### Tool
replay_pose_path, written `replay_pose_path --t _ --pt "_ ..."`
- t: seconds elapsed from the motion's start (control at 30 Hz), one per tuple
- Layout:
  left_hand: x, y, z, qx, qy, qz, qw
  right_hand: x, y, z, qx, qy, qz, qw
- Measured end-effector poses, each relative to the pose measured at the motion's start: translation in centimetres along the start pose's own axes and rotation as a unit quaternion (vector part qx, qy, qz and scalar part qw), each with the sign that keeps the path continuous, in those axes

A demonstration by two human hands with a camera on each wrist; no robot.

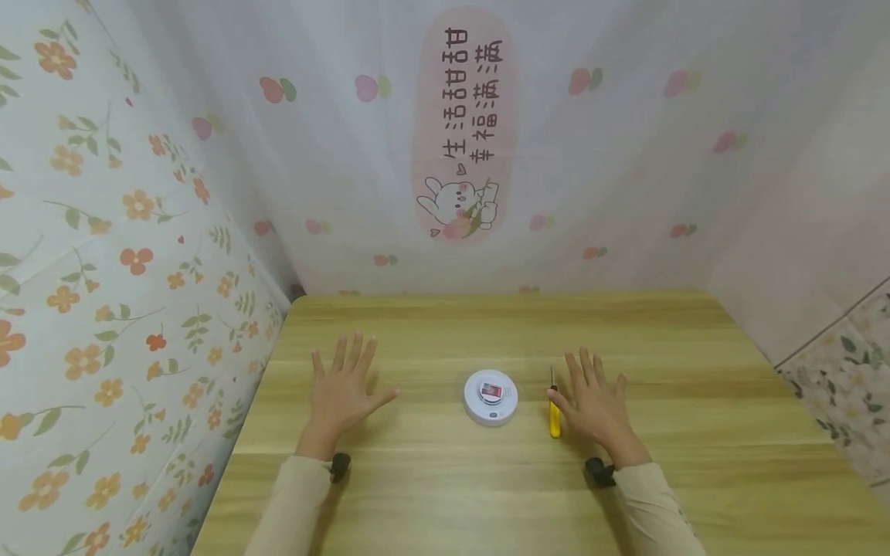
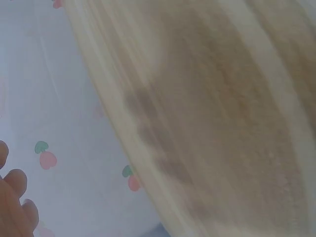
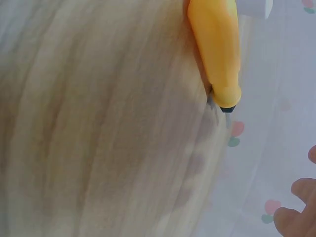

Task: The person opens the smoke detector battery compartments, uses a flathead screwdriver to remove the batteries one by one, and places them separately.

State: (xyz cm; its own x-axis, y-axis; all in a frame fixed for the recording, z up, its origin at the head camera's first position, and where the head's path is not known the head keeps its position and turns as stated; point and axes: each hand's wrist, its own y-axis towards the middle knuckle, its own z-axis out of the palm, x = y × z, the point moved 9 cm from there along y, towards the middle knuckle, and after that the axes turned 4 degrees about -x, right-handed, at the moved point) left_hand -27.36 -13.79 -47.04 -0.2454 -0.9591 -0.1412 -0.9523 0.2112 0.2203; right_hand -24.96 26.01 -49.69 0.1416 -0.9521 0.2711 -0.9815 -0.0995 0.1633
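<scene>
A round white device (image 1: 476,409), with a small raised disc and a red-and-white label on top, lies on the wooden table. To its right is a screwdriver (image 1: 555,425) with a yellow handle and a thin metal shaft pointing away from me. My left hand (image 1: 344,394) is spread out to the left of the device, holding nothing. Fingers spread as well, my right hand (image 1: 594,401) hovers just right of the screwdriver, its thumb overlapping the tool in the head view. The right wrist view shows the screwdriver handle (image 3: 215,44) large, with fingertips (image 3: 301,192) apart from it.
The wooden table (image 1: 431,494) ends at the back against a printed curtain (image 1: 334,154). A floral curtain (image 1: 139,309) hangs along the left side. Small black devices (image 1: 340,467) are strapped at both wrists.
</scene>
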Motion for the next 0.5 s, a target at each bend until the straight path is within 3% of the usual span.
replay_pose_path --t 0.3,0.5 --pt "-1.2 1.2 -0.5 0.008 -0.008 0.008 0.9999 1.3 1.0 -0.9 0.0 -0.004 -0.014 1.0" --pt "-2.7 2.1 -0.7 0.01 -0.001 0.03 0.9995 3.1 1.4 -1.4 0.008 -0.02 -0.029 0.999"
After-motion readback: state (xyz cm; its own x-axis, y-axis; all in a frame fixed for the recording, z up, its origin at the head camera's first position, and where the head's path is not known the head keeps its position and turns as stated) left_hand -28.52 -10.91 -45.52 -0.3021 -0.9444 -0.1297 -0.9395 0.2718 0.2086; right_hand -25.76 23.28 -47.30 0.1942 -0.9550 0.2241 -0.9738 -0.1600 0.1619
